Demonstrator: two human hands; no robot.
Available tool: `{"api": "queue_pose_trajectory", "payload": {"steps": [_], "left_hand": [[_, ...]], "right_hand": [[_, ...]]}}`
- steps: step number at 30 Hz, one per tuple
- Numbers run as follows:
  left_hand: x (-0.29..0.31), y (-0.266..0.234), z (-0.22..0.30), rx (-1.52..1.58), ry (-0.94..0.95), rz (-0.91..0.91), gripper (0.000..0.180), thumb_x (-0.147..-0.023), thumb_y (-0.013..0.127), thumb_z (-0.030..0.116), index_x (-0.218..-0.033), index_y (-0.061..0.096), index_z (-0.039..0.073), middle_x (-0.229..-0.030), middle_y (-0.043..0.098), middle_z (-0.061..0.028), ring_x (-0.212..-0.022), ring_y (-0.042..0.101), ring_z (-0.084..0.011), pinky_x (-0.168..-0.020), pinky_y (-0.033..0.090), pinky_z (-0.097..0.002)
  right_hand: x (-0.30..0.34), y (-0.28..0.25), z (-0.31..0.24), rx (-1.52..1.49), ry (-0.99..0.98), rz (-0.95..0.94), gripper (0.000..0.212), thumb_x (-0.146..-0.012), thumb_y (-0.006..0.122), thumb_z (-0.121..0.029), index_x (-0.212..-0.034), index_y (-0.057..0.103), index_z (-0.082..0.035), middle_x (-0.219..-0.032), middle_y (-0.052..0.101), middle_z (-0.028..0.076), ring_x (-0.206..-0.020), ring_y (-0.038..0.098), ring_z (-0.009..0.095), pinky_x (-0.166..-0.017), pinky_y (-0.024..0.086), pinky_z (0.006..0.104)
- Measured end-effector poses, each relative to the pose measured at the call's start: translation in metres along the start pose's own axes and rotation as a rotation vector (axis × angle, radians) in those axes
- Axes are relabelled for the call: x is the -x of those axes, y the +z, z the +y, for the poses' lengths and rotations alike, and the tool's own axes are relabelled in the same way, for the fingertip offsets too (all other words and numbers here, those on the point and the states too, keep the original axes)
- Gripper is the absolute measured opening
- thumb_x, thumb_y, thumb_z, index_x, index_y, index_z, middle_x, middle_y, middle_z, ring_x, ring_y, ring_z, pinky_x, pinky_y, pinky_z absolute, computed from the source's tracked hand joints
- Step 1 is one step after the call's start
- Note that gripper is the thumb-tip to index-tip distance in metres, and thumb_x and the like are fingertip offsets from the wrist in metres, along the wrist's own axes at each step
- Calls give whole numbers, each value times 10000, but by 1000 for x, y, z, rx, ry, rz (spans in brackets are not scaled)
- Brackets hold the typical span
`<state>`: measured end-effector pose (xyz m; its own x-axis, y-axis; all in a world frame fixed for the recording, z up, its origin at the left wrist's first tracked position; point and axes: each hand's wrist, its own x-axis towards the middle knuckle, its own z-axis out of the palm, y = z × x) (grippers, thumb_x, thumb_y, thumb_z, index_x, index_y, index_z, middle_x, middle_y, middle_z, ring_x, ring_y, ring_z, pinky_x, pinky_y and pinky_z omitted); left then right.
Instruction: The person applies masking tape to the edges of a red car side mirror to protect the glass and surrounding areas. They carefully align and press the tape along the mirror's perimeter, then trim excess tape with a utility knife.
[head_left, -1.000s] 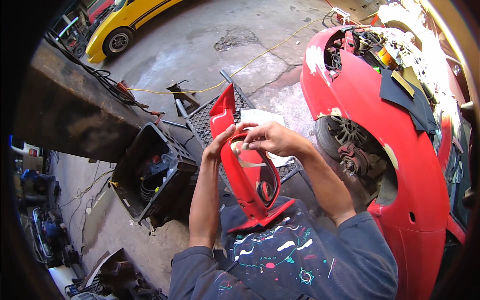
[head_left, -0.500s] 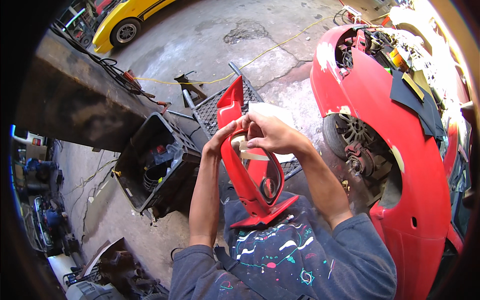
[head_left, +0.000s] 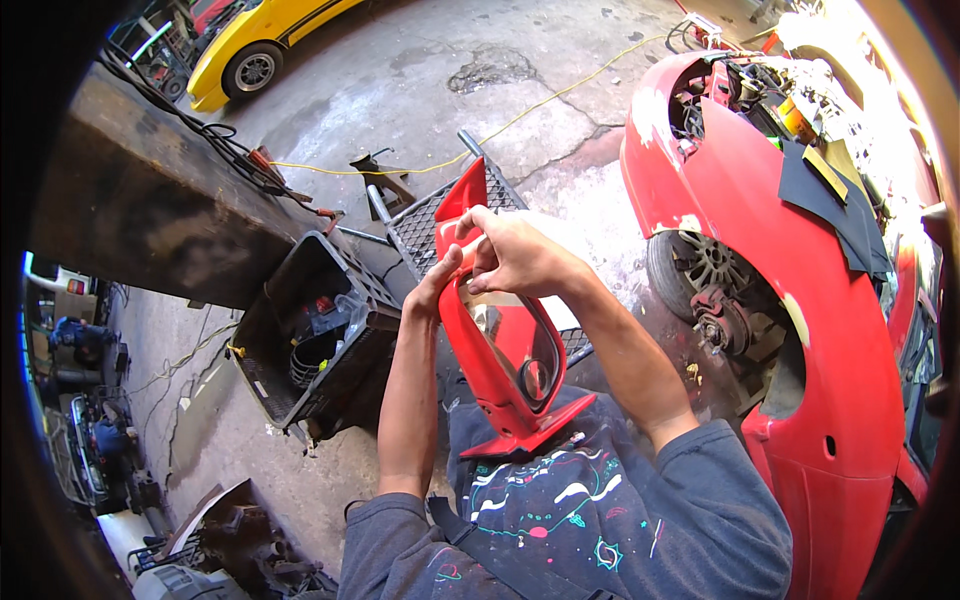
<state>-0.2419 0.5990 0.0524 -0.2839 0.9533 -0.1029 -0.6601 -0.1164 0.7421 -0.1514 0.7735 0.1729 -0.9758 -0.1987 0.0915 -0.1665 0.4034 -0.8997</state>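
A red car side mirror [head_left: 505, 350] stands upright against my chest, its glass facing me and its triangular base at the bottom. My left hand [head_left: 437, 285] grips its left edge near the top. My right hand [head_left: 515, 250] curls over the top of the housing, fingers pinching a strip of pale masking tape [head_left: 497, 296] laid across the upper part of the glass. The fingers hide the tape's upper end.
A red car body [head_left: 800, 290] with a bare wheel hub [head_left: 715, 310] stands at the right. A black crate of parts [head_left: 310, 335] sits on the concrete floor at the left beside a metal mesh rack [head_left: 420, 225]. A yellow car [head_left: 255, 45] is parked far back.
My hands and the mirror have stayed together while my view shifted slightly. My right hand's fingers have worked along the top of the mirror at the tape.
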Motion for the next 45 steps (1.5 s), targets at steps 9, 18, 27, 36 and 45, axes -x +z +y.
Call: {"api": "queue_pose_trajectory", "payload": {"steps": [9,18,27,36,45], "left_hand": [[2,24,11,-71,35,22,882,-876,505,629,-1405,310,-50,-1300,513,-174,-1107,588,-229,-914,504,-355],[1,24,11,-19,6,-72,926,-855,521,648,-1432,265,-30,-1274,531,-171,-1087,596,-231,-911,507,-359],[9,11,7,-30,-9,96,852,-842,555,637,-1348,412,-33,-1245,561,-175,-1079,606,-266,-896,519,-371],[15,-4,-1,-29,114,154,749,-883,527,599,-1312,460,-11,-1212,582,-143,-1076,600,-239,-885,511,-346],[18,1,4,-5,38,135,834,-855,553,622,-1384,368,4,-1274,535,-176,-1100,587,-248,-889,504,-348]], "right_hand": [[2,2,-8,85,18,28,520,-671,771,-55,-1096,476,-9,-698,661,127,-669,656,225,-626,495,333],[0,-23,-20,199,37,-111,557,-657,788,-98,-1126,493,-38,-751,670,161,-751,668,324,-666,506,402],[-9,-8,-12,207,-126,-135,535,-680,783,-135,-1126,495,-63,-784,676,155,-790,663,349,-679,496,429],[-14,3,-7,289,-255,-34,505,-704,759,-149,-1123,488,-76,-748,663,151,-754,657,353,-658,491,447],[-6,19,-4,271,-209,114,519,-681,774,-171,-1105,488,-82,-690,640,146,-704,647,362,-628,481,460]]}}
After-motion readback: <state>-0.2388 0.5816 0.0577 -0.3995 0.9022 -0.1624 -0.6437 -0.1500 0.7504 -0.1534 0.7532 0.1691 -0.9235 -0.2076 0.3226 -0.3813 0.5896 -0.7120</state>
